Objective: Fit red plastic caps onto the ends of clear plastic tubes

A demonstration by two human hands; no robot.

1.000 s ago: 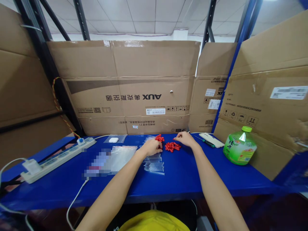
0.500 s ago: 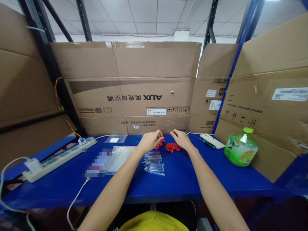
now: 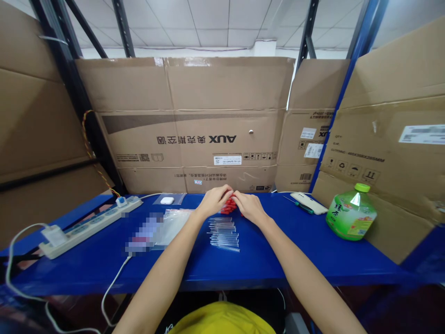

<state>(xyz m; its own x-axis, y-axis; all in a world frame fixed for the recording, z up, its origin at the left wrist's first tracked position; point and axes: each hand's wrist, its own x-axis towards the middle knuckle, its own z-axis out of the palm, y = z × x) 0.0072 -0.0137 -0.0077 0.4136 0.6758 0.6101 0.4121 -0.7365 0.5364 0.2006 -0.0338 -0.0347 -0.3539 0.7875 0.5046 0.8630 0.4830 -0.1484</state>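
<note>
Small red pieces lie heaped at the back of the table, between my two hands. My left hand is at the left of the heap, its fingers curled in and closed. Whatever is in its fingertips is too small to make out. From the right, my right hand reaches over the red pieces and hides part of them, fingers pressed together near the left fingertips. Its grip is hidden too. Nearer to me, several thin clear tubes lie side by side in a rough column.
Clear plastic bags lie left of the tubes, beside a blurred-out flat object with a cable. A white power strip runs along the left. To the right are a screwdriver, a cream-coloured flat object and a green bottle. Cardboard walls the back.
My right hand has moved left, close to my left hand, and now covers most of the right-hand group of red pieces. The left hand has barely moved.
</note>
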